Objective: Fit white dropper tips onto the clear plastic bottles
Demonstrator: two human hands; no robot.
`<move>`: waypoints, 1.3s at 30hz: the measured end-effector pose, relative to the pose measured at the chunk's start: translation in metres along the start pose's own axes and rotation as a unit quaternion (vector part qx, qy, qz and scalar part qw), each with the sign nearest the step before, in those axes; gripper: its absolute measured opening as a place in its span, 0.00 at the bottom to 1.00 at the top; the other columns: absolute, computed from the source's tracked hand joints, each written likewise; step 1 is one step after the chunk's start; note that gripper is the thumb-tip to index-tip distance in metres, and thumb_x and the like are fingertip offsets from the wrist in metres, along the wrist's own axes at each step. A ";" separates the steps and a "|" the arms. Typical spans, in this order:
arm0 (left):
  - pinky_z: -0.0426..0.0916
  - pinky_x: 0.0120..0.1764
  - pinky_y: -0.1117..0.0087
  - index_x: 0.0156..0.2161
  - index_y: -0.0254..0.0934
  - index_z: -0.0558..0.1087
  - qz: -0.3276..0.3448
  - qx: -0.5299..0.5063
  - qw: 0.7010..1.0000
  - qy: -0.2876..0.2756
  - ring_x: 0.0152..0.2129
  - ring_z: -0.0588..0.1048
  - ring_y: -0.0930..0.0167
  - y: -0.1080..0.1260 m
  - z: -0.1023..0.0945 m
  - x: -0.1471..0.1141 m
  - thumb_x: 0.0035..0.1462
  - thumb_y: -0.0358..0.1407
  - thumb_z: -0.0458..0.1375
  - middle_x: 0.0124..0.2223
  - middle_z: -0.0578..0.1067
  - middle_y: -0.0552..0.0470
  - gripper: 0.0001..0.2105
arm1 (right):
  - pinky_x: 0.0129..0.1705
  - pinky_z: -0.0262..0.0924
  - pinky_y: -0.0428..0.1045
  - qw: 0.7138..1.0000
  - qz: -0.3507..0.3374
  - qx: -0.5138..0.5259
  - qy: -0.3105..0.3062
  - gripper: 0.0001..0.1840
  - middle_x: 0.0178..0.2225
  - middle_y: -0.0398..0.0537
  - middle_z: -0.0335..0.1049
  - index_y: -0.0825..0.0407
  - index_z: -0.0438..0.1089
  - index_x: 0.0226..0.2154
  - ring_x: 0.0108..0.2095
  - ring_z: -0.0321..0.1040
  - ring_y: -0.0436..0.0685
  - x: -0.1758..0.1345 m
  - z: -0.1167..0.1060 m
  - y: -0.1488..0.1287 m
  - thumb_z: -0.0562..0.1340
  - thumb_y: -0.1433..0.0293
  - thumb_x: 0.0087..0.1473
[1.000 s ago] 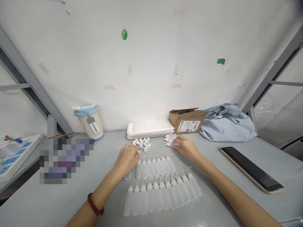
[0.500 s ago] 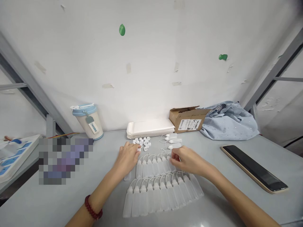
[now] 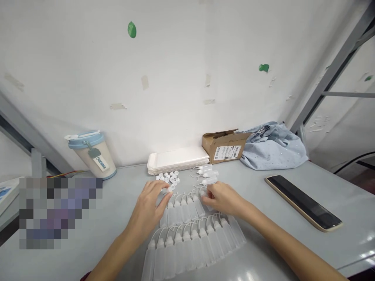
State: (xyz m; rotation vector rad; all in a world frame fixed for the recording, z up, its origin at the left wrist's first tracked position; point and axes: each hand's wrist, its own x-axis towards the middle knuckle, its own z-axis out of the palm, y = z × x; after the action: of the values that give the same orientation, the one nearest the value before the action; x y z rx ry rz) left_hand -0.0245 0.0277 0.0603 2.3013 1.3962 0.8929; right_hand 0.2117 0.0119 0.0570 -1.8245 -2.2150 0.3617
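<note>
Between the thumb and fingertips of my left hand [image 3: 149,201] is a small white cap [image 3: 170,189]. Just behind it lies a loose pile of similar white caps [image 3: 167,176]. My right hand [image 3: 224,197] is closed on a translucent squeeze bottle [image 3: 203,193] at the right end of the back row; the fingers hide much of it. Other bottles of that row [image 3: 184,210] lie side by side between my hands. Nearer to me is a front row of bottles [image 3: 187,251] with thin strap loops at their necks. Several more bottles [image 3: 208,173] lie behind my right hand.
White padded envelopes [image 3: 178,160] are stacked against the wall beside an opened cardboard box [image 3: 225,148]. A pale blue cloth bundle [image 3: 272,150] is at the back right. A phone [image 3: 303,203] lies on the right, and a blue-lidded cup [image 3: 95,156] stands on the left.
My left hand has drawn back from the pile with a cap in its fingers. My right hand has taken hold of the end bottle in the back row. The view has swung slightly right.
</note>
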 end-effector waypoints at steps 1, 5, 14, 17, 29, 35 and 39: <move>0.65 0.25 0.71 0.39 0.40 0.69 -0.023 -0.022 0.999 -0.011 0.40 0.69 0.63 0.003 -0.001 -0.001 0.57 0.40 0.49 0.42 0.72 0.48 0.10 | 0.21 0.40 0.45 1.000 0.004 -0.003 0.006 0.14 0.16 0.43 0.61 0.52 0.60 0.15 0.17 0.53 0.49 -0.001 -0.002 -0.001 0.55 0.68 0.49; 0.65 0.28 0.72 0.37 0.40 0.69 -0.104 -0.110 0.987 -0.058 0.36 0.72 0.66 0.016 -0.002 -0.003 0.54 0.41 0.52 0.39 0.74 0.51 0.09 | 0.21 0.42 0.45 0.998 -0.005 0.024 0.056 0.13 0.17 0.42 0.62 0.51 0.59 0.19 0.18 0.54 0.49 -0.006 -0.010 -0.007 0.54 0.65 0.51; 0.68 0.38 0.70 0.42 0.38 0.74 -0.131 -0.327 0.926 -0.137 0.34 0.73 0.68 0.022 0.000 -0.005 0.52 0.42 0.58 0.35 0.76 0.52 0.14 | 0.21 0.49 0.42 0.941 -0.125 0.316 0.011 0.06 0.18 0.38 0.59 0.52 0.61 0.25 0.18 0.55 0.46 -0.025 -0.010 -0.032 0.56 0.68 0.52; 0.67 0.42 0.70 0.44 0.40 0.74 -0.099 -0.350 0.918 -0.159 0.38 0.73 0.68 0.023 -0.004 -0.006 0.55 0.40 0.57 0.40 0.76 0.51 0.13 | 0.21 0.51 0.42 0.923 -0.112 0.366 -0.048 0.08 0.20 0.40 0.62 0.54 0.63 0.27 0.19 0.57 0.46 -0.026 -0.011 -0.033 0.56 0.67 0.54; 0.65 0.35 0.73 0.42 0.42 0.74 -0.015 -0.216 0.966 -0.141 0.32 0.71 0.71 0.030 -0.004 -0.012 0.59 0.38 0.52 0.34 0.75 0.54 0.10 | 0.23 0.48 0.43 0.906 -0.083 0.413 -0.053 0.16 0.20 0.39 0.58 0.54 0.66 0.32 0.21 0.53 0.46 -0.019 -0.002 -0.033 0.51 0.61 0.60; 0.64 0.36 0.73 0.41 0.41 0.74 0.012 -0.208 0.971 -0.121 0.31 0.71 0.71 0.032 0.003 -0.015 0.57 0.34 0.53 0.33 0.74 0.53 0.09 | 0.20 0.43 0.41 0.877 -0.040 0.476 -0.045 0.13 0.16 0.32 0.48 0.51 0.59 0.35 0.18 0.46 0.45 -0.020 0.001 -0.037 0.51 0.58 0.59; 0.64 0.38 0.72 0.40 0.40 0.74 0.000 -0.248 0.961 -0.121 0.32 0.71 0.71 0.035 0.004 -0.016 0.57 0.35 0.54 0.35 0.74 0.53 0.08 | 0.19 0.41 0.40 0.835 -0.020 0.545 -0.078 0.12 0.16 0.30 0.40 0.49 0.57 0.33 0.17 0.38 0.44 -0.019 -0.002 -0.037 0.52 0.57 0.58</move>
State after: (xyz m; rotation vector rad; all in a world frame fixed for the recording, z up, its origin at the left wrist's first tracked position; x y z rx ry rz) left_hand -0.0031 -0.0027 0.0710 1.9473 0.9399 0.8151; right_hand 0.1822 -0.0139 0.0712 -1.0940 -1.4985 1.4349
